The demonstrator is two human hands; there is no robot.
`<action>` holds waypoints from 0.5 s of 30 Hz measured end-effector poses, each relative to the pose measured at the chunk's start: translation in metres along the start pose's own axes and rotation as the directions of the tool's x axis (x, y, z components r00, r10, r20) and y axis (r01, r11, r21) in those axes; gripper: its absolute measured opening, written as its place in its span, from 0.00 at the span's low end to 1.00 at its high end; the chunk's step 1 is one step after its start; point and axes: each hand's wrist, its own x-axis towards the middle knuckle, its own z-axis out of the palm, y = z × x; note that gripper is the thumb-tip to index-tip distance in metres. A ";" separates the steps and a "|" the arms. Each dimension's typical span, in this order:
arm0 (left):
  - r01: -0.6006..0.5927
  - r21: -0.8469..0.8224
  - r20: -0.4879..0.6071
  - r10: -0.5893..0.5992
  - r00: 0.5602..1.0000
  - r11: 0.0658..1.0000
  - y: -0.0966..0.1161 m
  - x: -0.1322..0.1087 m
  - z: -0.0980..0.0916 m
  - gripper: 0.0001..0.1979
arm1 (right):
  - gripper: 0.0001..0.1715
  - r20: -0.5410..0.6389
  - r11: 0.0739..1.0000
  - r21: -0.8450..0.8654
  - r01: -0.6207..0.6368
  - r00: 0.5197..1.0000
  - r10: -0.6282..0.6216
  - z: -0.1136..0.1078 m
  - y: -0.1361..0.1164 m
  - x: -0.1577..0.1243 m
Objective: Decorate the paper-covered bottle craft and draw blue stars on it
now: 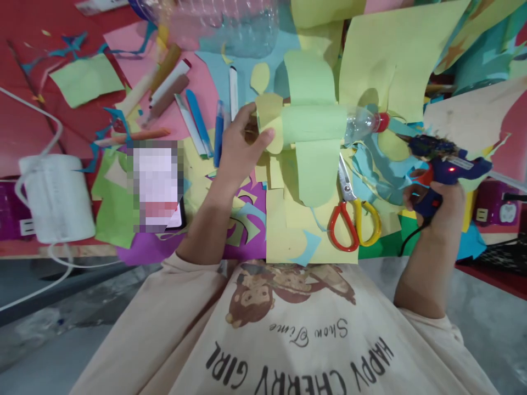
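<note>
A clear plastic bottle [359, 125] with a red cap [382, 122] lies sideways, wrapped in light green paper [315, 122]. Green paper flaps stick out from both of its long sides. At the bottle's base, my left hand [242, 144] grips it between thumb and fingers, the thumb over a yellow paper oval [275, 137]. My right hand [447, 197] is wrapped round a dark blue glue gun [450, 164] with a lit red light, an orange trigger and clumped residue near its nozzle. The nozzle points left, toward the cap. Scissors [348, 192] with red and yellow handles lie below the bottle.
Several markers [200, 123] lie left of the bottle, above a phone [177, 214]. A white corded device [57, 197] stands at far left. Another clear bottle [239, 27] lies at the back. Paper scraps [370, 175] cover much of the table. A black cord [411, 236] trails from the glue gun.
</note>
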 end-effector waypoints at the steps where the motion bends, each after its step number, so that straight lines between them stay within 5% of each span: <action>1: -0.006 -0.013 -0.018 0.006 1.000 1.000 -0.001 0.000 0.000 0.32 | 0.10 -0.065 0.999 -0.046 0.028 0.997 -0.031 -0.009 0.003 0.006; 3: -0.018 -0.037 -0.060 0.016 0.998 0.999 -0.005 0.001 0.001 0.32 | 0.04 -0.198 0.989 -0.143 0.029 0.978 -0.057 -0.026 0.008 0.016; 5: -0.036 -0.032 -0.105 0.032 0.994 0.999 -0.008 0.002 0.002 0.30 | 0.08 -0.279 0.945 -0.323 -0.051 0.959 -0.044 -0.042 0.008 0.025; 8: -0.055 0.007 -0.146 0.055 0.988 0.998 -0.011 0.003 0.004 0.28 | 0.24 -0.201 0.644 -0.760 -0.087 0.974 -0.106 -0.060 0.004 0.035; 10: -0.063 0.011 -0.144 0.064 0.988 0.998 -0.012 0.003 0.004 0.29 | 0.32 -0.156 0.429 -0.903 -0.031 0.953 -0.260 -0.062 0.002 0.037; 13: -0.077 -0.009 -0.113 0.076 0.991 0.997 -0.013 0.003 0.004 0.32 | 0.30 -0.109 0.391 -0.903 0.176 0.788 -0.606 -0.046 0.002 0.024; 15: -0.079 -0.019 -0.106 0.076 0.991 0.997 -0.011 0.003 0.003 0.31 | 0.19 0.146 0.321 -0.799 0.509 0.681 -0.717 -0.020 0.002 0.001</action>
